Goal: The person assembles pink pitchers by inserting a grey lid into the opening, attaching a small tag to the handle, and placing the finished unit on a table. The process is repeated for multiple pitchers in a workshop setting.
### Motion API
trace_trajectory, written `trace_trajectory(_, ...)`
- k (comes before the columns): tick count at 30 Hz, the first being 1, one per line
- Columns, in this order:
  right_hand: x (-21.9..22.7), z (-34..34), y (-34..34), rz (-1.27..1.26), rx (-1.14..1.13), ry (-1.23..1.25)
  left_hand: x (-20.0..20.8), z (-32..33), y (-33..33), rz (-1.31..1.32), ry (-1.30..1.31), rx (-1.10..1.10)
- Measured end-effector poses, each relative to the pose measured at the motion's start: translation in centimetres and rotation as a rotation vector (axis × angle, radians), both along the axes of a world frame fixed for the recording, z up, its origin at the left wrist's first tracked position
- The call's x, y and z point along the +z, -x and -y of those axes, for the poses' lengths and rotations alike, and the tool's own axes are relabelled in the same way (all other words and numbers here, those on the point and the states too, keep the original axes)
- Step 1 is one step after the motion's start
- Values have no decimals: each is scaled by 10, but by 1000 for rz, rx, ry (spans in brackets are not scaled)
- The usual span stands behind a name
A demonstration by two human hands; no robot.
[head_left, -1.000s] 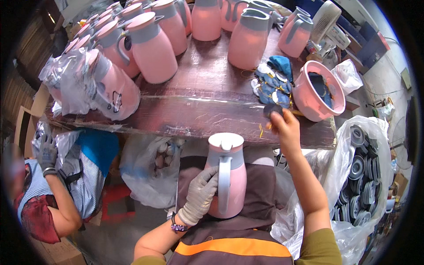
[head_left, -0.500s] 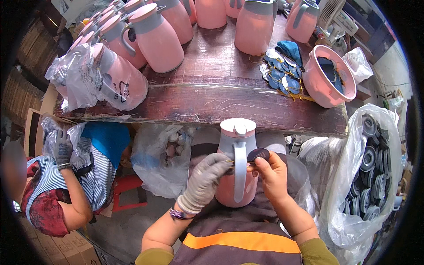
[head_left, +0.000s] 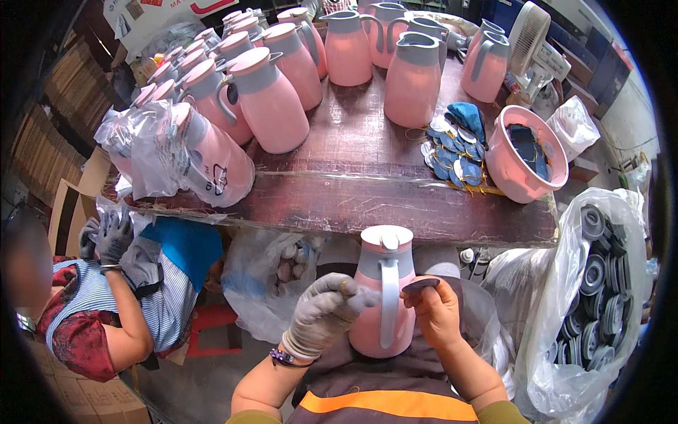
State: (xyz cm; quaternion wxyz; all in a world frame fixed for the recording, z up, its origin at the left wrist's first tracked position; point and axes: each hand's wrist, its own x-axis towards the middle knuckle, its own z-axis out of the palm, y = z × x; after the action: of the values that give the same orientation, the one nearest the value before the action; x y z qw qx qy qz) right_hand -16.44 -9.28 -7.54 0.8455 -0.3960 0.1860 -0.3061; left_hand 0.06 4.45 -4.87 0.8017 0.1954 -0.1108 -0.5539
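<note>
The pink jug stood upright, handle running lengthwise between the left hand, bunched close, its hold unclear to me, and the right hand, pinching a dark disc just right of the handle.

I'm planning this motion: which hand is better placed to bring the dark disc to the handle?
Right hand, probably: it holds the dark disc right of the handle; the gloved left hand is opposite.

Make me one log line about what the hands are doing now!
left hand: gloved, beside grey handle | right hand: bare, holds dark disc | pink jug: pale lid on
</note>
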Motion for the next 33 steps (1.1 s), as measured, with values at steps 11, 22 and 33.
trace_trajectory(11,12,-7,-9,-282,-45,626,31,24,13,1287,-453,131)
trace_trajectory(22,7,-20,19,-300,398,85,19,24,-59,590,-518,619)
trace_trajectory(33,4,-25,28,-314,425,67,-33,-2,-16,1051,-791,353)
